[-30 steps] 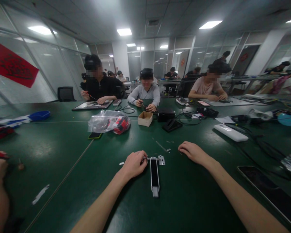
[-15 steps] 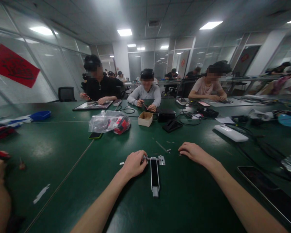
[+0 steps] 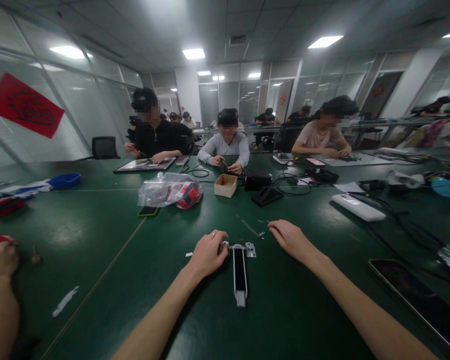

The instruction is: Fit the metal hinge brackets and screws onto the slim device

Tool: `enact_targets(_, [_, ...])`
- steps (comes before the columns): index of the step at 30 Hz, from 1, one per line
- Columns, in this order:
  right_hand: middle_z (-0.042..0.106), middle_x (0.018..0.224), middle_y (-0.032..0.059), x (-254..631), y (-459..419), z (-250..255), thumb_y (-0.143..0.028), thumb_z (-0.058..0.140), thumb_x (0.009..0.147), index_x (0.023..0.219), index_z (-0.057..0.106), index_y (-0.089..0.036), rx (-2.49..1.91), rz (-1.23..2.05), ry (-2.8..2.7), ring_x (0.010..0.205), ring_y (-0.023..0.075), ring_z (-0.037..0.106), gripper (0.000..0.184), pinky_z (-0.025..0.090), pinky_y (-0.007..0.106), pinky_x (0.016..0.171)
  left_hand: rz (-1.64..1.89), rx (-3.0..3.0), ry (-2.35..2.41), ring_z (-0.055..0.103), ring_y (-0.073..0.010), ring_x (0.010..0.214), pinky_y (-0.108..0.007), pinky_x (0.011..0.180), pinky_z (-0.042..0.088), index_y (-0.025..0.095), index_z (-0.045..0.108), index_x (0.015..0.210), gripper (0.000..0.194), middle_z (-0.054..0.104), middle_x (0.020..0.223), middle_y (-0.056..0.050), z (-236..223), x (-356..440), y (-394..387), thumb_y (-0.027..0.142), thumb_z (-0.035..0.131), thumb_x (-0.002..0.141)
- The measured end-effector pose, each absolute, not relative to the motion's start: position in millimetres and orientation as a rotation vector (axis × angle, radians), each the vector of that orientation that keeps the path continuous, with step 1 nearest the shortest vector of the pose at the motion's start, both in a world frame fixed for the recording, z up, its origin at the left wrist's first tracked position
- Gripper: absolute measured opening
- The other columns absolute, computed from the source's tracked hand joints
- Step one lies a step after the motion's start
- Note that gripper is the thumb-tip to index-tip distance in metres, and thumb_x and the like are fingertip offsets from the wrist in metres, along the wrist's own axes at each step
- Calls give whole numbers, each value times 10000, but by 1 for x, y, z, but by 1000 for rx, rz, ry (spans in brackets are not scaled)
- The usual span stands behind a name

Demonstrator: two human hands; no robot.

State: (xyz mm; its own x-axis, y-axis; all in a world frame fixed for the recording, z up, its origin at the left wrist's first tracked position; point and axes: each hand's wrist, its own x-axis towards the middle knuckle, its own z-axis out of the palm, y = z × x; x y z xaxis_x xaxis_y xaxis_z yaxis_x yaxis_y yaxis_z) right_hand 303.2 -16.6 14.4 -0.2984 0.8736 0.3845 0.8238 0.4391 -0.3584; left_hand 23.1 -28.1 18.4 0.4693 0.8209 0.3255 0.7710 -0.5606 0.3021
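Observation:
On the green table lies a long, narrow white frame (image 3: 240, 275) with a black strip down its middle. A metal bracket (image 3: 251, 249) with holes crosses its far end. My left hand (image 3: 209, 254) is closed on the left end of this bracket, the fingers covering most of that end. To the right, my right hand (image 3: 288, 239) rests low over the table, apart from the frame. Its fingers are pressed together and bent down; whatever is between the tips is hidden. Tiny metal pieces (image 3: 261, 234) lie just left of these fingertips, beside a thin clear strip.
A clear plastic bag (image 3: 161, 191) with red and black items and a small open box (image 3: 225, 186) stand farther back. A dark phone (image 3: 416, 300) lies right of my forearm, a white power bank (image 3: 357, 207) beyond it. A co-worker's hand (image 3: 2, 260) is at far left.
My right hand has shifted slightly left, closer to the tiny metal pieces. My left hand stays on the bracket, and the frame has hardly moved.

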Motion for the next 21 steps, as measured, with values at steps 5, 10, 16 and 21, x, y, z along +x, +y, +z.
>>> enact_targets(5, [657,913,73,256,-42,19,-240,465,890,1034,591,-170,-1137,253,-2118,811,176,628,203,539,336,729,790,2668,1251,544,-160,777,-273,708,423,192,538,1010,173,593,902,-31,23,29,-37,265,497,859])
enact_targets(10, [650,873,56,227,-58,13,-221,471,883,996,584,-177,-990,337,-2149,786,162,626,165,538,308,717,841,2775,1049,567,-154,786,-265,697,421,192,551,958,160,617,870,-22,20,37,-44,261,596,821])
enact_targets(16, [659,895,50,227,-57,11,-177,496,836,1017,554,-188,-968,485,-2089,782,145,644,191,550,267,702,900,2809,996,580,-135,765,-253,679,410,194,563,919,107,634,868,-14,16,37,-42,231,605,829])
enact_targets(21, [654,873,46,227,-58,11,-152,510,813,1022,556,-181,-954,421,-2122,752,140,630,216,542,267,688,859,2863,946,586,-127,765,-249,669,398,194,578,920,93,638,861,-15,18,38,-43,249,589,845])
